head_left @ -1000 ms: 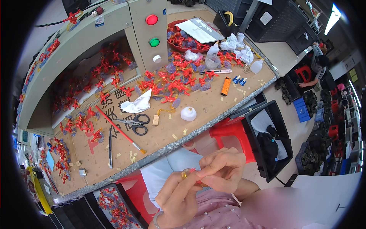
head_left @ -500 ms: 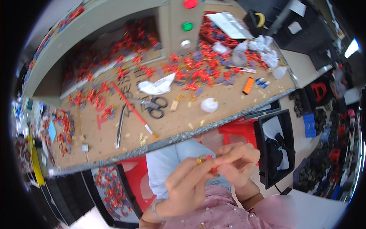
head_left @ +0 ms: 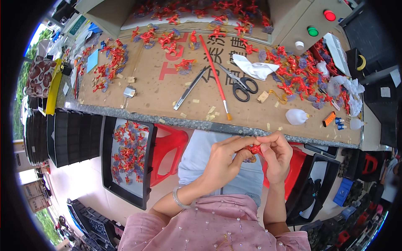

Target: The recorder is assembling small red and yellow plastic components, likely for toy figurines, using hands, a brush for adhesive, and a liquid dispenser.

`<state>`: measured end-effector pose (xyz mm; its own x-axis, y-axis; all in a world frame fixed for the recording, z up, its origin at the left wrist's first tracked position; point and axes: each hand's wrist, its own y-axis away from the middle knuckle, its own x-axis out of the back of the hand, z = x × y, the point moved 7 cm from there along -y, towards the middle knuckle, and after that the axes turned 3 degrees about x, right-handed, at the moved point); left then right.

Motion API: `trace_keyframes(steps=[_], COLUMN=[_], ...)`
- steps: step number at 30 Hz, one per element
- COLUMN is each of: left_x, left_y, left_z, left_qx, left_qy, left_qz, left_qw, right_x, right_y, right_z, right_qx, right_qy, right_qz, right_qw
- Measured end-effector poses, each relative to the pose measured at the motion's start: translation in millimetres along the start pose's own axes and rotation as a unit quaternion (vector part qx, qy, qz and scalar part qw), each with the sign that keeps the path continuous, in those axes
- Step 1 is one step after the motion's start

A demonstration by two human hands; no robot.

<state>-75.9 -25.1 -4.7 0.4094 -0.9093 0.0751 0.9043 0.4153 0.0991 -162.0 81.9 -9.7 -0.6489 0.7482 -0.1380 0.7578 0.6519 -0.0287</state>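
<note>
Just in front of the table's near edge, above my lap, my left hand point(head_left: 225, 160) and my right hand point(head_left: 277, 158) meet. Between their fingertips is a small red plastic figure point(head_left: 254, 149) with a yellowish translucent part below it. Both hands are closed in a pinch on it, and the fingers cover much of its shape. Similar red figures with purple and yellow translucent parts lie in a heap point(head_left: 295, 75) on the table's right side. A smaller cluster of red figures point(head_left: 113, 58) lies at the left.
Cardboard covers the table point(head_left: 146, 94). On it lie tweezers point(head_left: 190, 88), a red-handled brush point(head_left: 217, 81), black scissors point(head_left: 243, 90), a white tissue point(head_left: 255, 68), a white squeeze bottle point(head_left: 296, 116) and an orange piece point(head_left: 328, 119). A black tray point(head_left: 149, 167) of figures stands low left; a machine housing point(head_left: 293, 21) stands behind.
The view has swung so the table's left side shows more, and the scene has steadied. My hands now appear nearer the table edge, still pinching the red figure together.
</note>
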Motion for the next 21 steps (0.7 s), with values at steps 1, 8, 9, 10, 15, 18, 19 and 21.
trace_keyframes(steps=[1, 8, 9, 10, 15, 18, 19, 21], left_x=[3, 11, 12, 13, 16, 16, 16, 15], left_y=[1, 3, 3, 4, 7, 7, 7, 8], left_z=[-3, -8, -5, -5, -4, -2, -1, -1], left_qx=[0.002, 0.003, -0.008, -0.009, -0.040, -0.042, -0.042, -0.040], left_qy=[-0.001, 0.043, 0.009, 0.010, -0.008, -0.009, -0.009, -0.004], left_qz=[0.005, 0.018, 0.027, 0.030, 0.058, 0.056, 0.056, 0.052], left_qw=[1.000, 0.999, 1.000, 0.999, 0.997, 0.997, 0.997, 0.998], right_x=[-2, -12, -13, -13, -15, -14, -14, -14], right_y=[-1, -4, -4, -4, -4, -4, -3, -2], right_z=[1, 5, 4, 5, 4, 3, 3, 1], right_qx=[-0.002, -0.032, -0.020, -0.020, -0.006, -0.008, -0.008, 0.004], right_qy=[-0.001, 0.027, 0.039, 0.040, 0.048, 0.048, 0.048, 0.044], right_qz=[-0.005, -0.013, -0.012, -0.015, -0.012, -0.017, -0.017, -0.015], right_qw=[1.000, 0.999, 0.999, 0.999, 0.999, 0.999, 0.999, 0.999])
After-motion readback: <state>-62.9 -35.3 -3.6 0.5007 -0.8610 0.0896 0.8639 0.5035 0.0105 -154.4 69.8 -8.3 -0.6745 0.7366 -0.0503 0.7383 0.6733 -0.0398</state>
